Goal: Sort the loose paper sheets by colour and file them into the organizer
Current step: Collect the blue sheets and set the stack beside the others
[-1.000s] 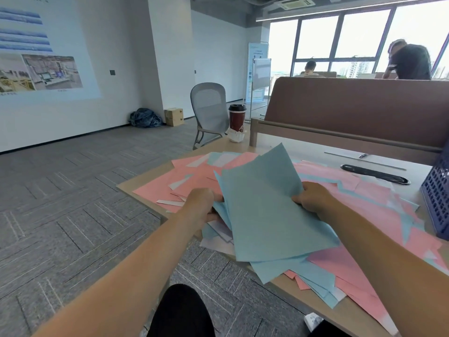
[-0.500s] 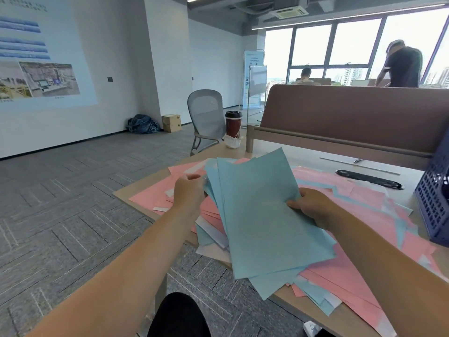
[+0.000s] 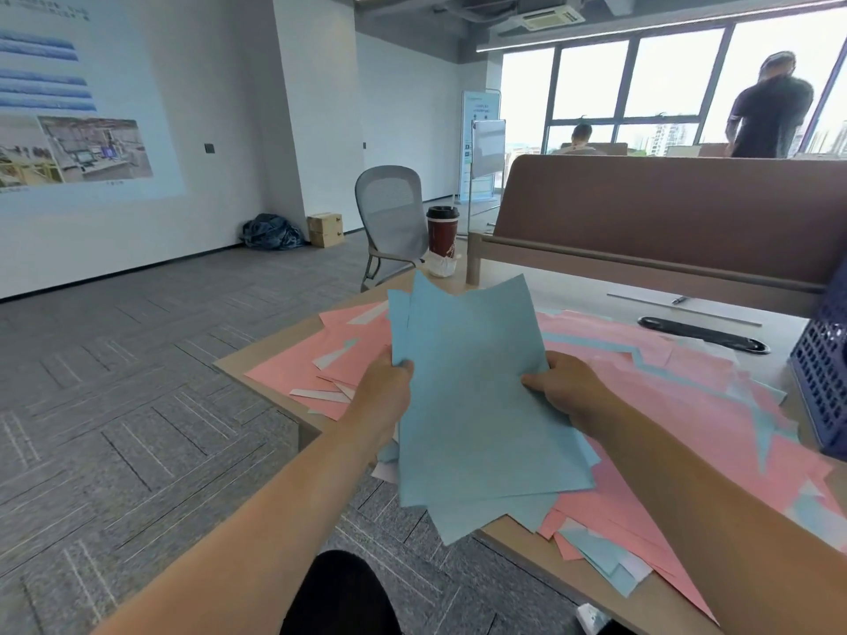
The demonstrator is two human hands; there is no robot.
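Desk [image 3: 586,291]: blue sheets [image 3: 476,405], gripped(?), left hand [image 3: 382,391], right hand [image 3: 566,389].

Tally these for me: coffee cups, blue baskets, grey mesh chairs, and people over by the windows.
Coffee cups: 1
Blue baskets: 1
Grey mesh chairs: 1
People by the windows: 2
Total: 5

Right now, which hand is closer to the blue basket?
Right. The right hand grips the blue sheets on the side toward the basket; the left hand grips their opposite edge, farther from it.
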